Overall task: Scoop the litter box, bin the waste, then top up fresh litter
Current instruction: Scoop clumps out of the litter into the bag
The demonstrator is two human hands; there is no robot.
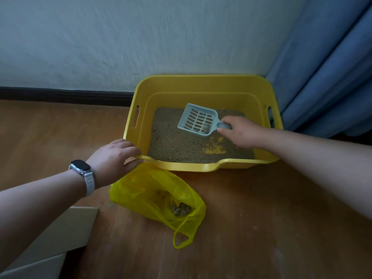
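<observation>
Currently the yellow litter box (201, 79) sits on the wooden floor (261, 218), in the corner between the pale wall (141, 37) and a blue curtain (332, 77). Brown litter (177, 143) covers its bottom, apart from a bare yellow patch (214, 148) near the front. Over the litter, toward the back of the box, is a grey slotted scoop (198, 119) with a few small clumps (205, 127) lodged at its handle end. The right hand (241, 133) has its fingers wrapped round the scoop's short handle. The left hand (114, 158), with a watch (82, 168) on its wrist, curls its fingers over the box's near left rim, thumb underneath. Just in front of the box lies an open yellow plastic bag (145, 190) holding scooped waste (181, 210). A white object (60, 234) shows at the lower left.
</observation>
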